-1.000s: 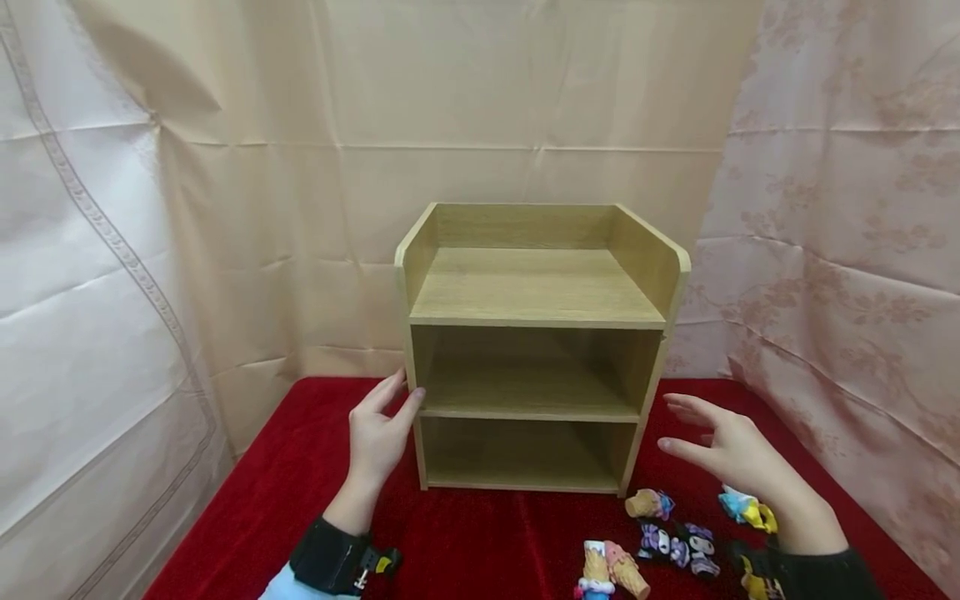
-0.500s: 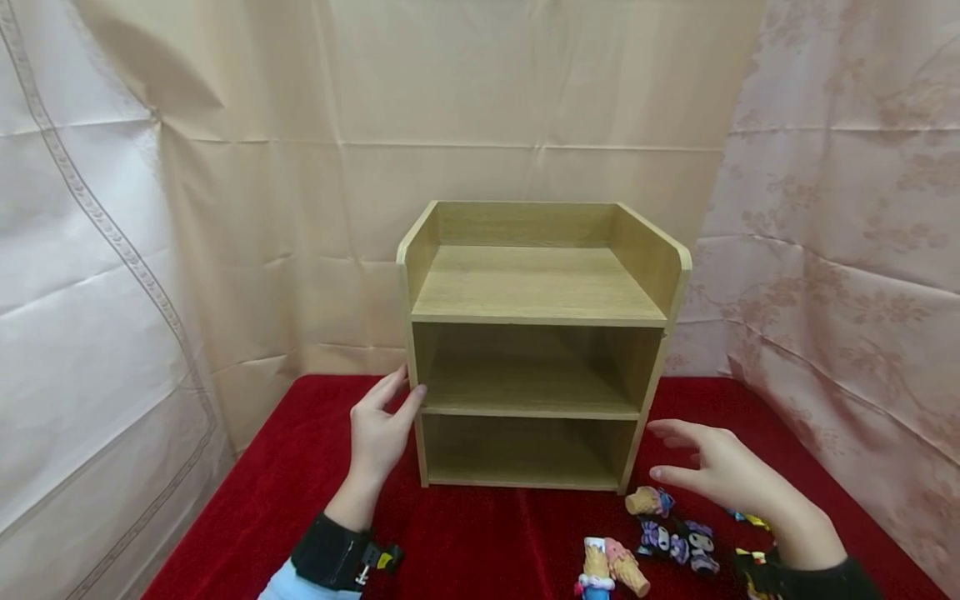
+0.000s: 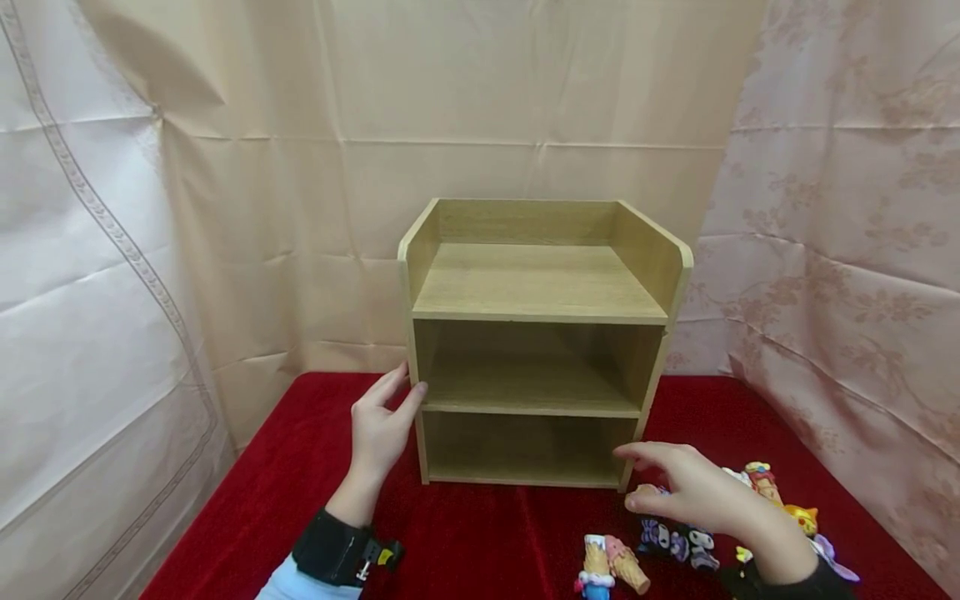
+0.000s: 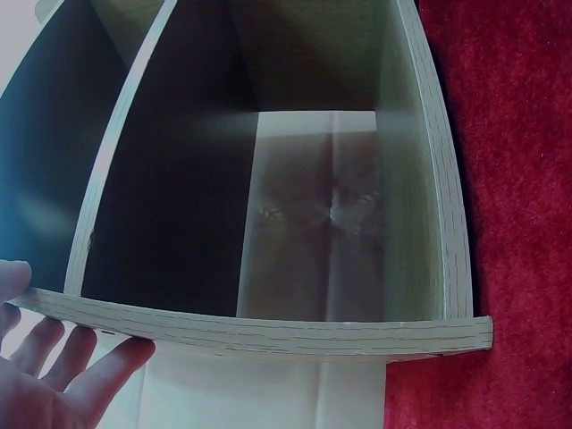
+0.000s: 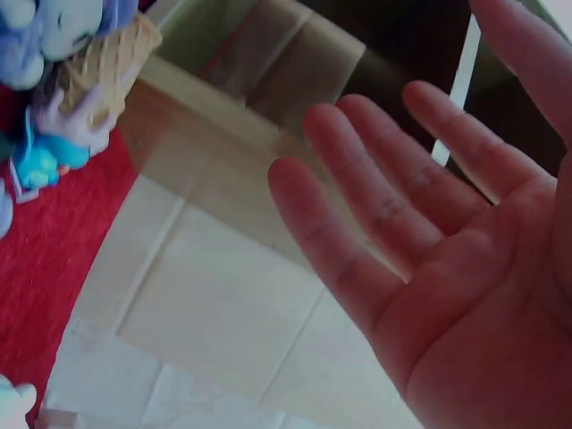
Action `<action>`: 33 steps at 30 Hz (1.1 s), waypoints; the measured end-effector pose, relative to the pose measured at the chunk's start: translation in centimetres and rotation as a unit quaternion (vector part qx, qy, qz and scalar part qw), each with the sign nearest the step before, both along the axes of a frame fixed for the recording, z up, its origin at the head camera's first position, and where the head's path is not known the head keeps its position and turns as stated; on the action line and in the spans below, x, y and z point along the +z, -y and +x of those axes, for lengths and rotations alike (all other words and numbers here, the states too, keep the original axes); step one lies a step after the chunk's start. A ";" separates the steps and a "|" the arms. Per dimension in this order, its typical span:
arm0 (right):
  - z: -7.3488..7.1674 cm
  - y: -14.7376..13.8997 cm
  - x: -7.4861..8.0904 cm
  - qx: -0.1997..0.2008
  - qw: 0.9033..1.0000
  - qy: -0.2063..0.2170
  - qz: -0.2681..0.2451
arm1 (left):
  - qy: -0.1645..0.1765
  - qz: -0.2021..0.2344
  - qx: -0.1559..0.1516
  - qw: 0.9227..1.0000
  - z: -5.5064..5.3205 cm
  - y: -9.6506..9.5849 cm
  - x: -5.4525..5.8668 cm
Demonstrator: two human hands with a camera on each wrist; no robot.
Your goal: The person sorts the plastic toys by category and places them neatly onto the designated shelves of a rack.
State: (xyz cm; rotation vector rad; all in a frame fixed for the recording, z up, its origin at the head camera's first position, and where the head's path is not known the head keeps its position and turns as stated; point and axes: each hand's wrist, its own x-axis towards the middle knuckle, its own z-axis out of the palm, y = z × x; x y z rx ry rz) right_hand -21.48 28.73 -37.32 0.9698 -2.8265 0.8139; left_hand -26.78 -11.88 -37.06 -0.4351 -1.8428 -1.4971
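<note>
A light wooden shelf unit (image 3: pixel 540 283) with three levels stands upright on the red cloth. My left hand (image 3: pixel 381 433) holds its left side panel, thumb at the front edge and fingers along the outside. The left wrist view shows these fingers (image 4: pixel 112 375) against the panel's edge (image 4: pixel 268 332). My right hand (image 3: pixel 697 487) hovers with loosely spread fingers beside the unit's lower right corner, above small figurines. Purple-and-black figurines (image 3: pixel 702 550) lie below it, and it partly covers a cone-shaped one. In the right wrist view its palm (image 5: pixel 483 304) holds nothing.
Two ice-cream-cone figurines (image 3: pixel 626 567) lie in front of the unit, towards the right. More colourful figurines (image 3: pixel 802 518) lie beyond my right wrist, partly hidden. Beige curtain (image 3: pixel 525 92) hangs behind, with pale patterned curtain (image 3: pixel 862 208) on the right.
My right hand has moved down and to the left, over the figurines, uncovering several at the far right. The left hand keeps its place on the shelf unit.
</note>
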 end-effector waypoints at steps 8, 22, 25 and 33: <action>0.2 1.5 -0.5 0.073 0.996 0.024 0.041 | 0.001 0.006 -0.002 1.000 -2.5 0.8 -2.4; 1.5 4.0 -1.7 0.136 0.984 -0.010 0.117 | 0.006 -0.006 0.006 1.000 0.1 0.0 0.0; 1.6 4.4 -2.1 0.148 0.981 -0.017 0.125 | 0.009 -0.007 0.006 1.000 0.5 -0.1 0.2; 1.5 4.5 -3.1 0.197 0.971 -0.045 0.129 | 0.004 -0.004 0.001 1.000 0.4 0.0 0.4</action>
